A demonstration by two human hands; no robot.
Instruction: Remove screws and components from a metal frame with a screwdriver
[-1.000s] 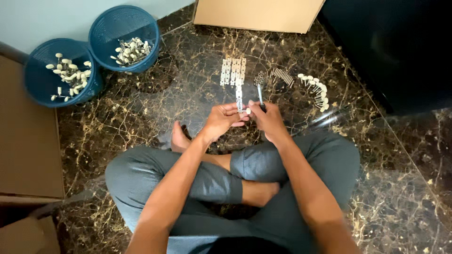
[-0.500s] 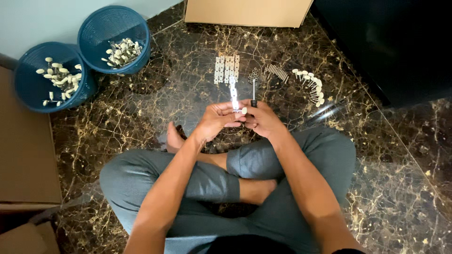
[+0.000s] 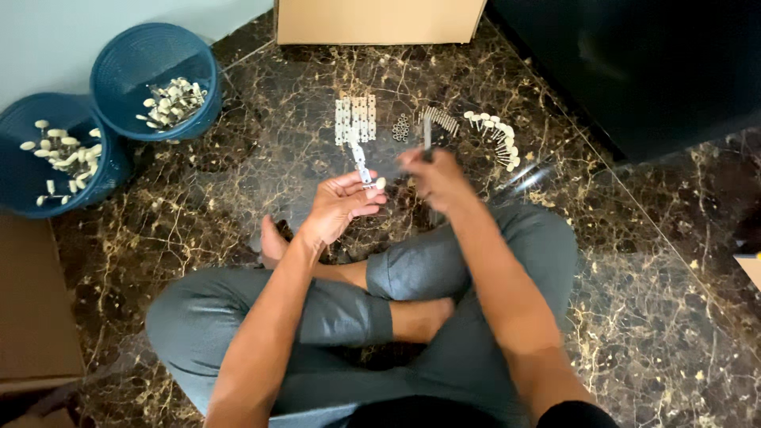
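Curling loosely, palm up, the left hand [image 3: 342,202] has its fingers [image 3: 366,208] half closed around a slim perforated metal strip [image 3: 361,162] with a small cream piece [image 3: 380,183] at the fingertips; the right hand [image 3: 434,176] – blurred – is closed around a thin screwdriver-like tool [image 3: 427,131] whose shaft points away from the knuckles. Just beyond the fingers lie a row of metal strips [image 3: 354,119], a heap of small washers [image 3: 401,127], a fan of screws [image 3: 444,120] and a curve of cream pegs [image 3: 498,136]; far to the left of them stand two blue baskets [image 3: 151,59] holding cream pieces. Underneath is a dark, gold-veined marble floor [image 3: 634,261] – a cardboard box [image 3: 379,20] stands beyond.
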